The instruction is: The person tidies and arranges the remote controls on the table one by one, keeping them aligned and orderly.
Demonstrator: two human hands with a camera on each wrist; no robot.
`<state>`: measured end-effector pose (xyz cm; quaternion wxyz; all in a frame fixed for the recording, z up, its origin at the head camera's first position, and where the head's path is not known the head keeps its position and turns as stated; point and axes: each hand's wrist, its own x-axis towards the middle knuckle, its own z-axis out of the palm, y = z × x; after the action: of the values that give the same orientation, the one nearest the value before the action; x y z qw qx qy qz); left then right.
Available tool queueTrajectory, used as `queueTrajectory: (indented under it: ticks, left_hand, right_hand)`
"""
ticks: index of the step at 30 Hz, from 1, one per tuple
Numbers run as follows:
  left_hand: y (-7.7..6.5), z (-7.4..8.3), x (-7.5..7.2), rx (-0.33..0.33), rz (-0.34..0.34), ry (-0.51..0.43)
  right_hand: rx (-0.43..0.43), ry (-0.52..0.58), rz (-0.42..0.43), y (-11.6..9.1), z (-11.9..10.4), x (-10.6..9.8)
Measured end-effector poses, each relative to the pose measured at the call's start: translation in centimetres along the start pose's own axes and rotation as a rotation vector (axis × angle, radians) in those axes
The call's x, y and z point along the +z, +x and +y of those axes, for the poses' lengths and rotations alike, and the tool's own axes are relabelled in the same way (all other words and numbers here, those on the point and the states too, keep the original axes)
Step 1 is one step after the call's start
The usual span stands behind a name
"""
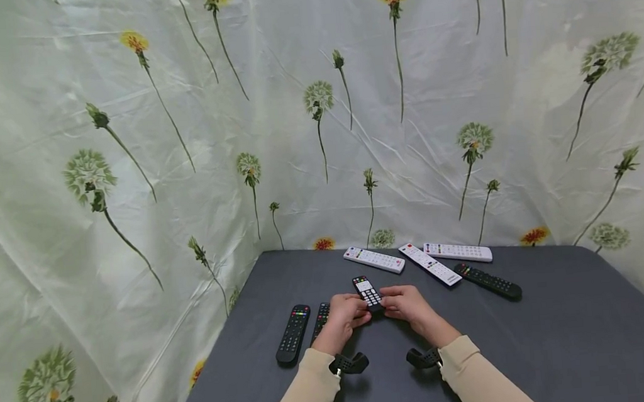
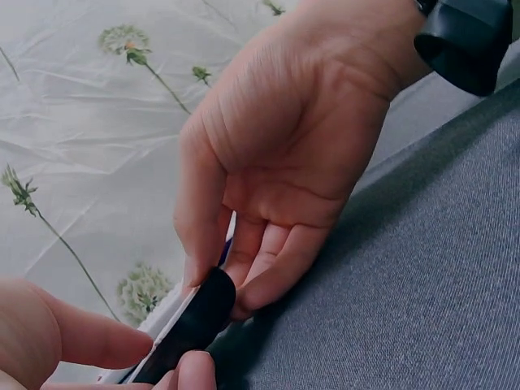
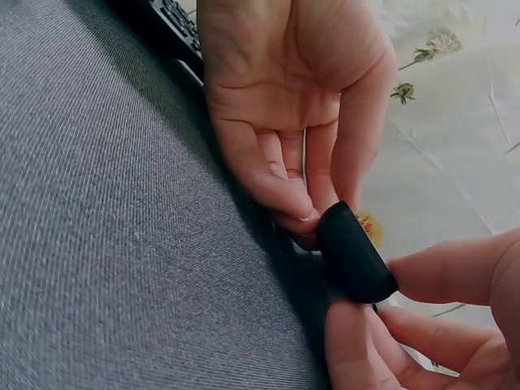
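Note:
A small black remote control (image 1: 368,293) with a white panel and pale buttons is held above the dark table, its button face visible in the head view. My left hand (image 1: 344,318) pinches its left edge between thumb and fingers. On the opposite edge, my right hand (image 1: 414,310) pinches it the same way. The left wrist view shows the remote's dark rounded end (image 2: 199,313) between both hands; the right wrist view shows its black end (image 3: 353,256). Just left of my left hand lies a black remote (image 1: 321,318), partly hidden by it. Another black remote (image 1: 294,334) is farther left.
Toward the back lie a white remote (image 1: 374,259), a second white one (image 1: 430,264) set diagonally, and a third (image 1: 458,251). A black remote (image 1: 488,281) sits to their right. A flower-printed curtain (image 1: 293,127) hangs behind the grey table (image 1: 582,332).

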<state>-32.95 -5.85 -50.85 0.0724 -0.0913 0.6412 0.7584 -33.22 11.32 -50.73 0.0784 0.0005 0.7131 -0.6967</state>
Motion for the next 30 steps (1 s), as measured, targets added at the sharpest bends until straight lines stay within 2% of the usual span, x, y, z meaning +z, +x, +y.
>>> queueTrajectory:
  ticks: [9,17,30]
  left_hand:
    - [0.5,-0.1,-0.4,0.01,-0.014,0.041]
    - [0.8,0.0,0.2,0.058,-0.032,0.087]
    - [0.3,1.7,0.2,0.111,-0.04,0.157]
  right_hand:
    - [0.011,-0.023,-0.053,-0.3,-0.6,-0.1]
    - [0.008,-0.036,-0.054,-0.3,-1.1,-0.3]
    - [-0.01,-0.064,-0.058,-0.5,-2.1,-0.3]
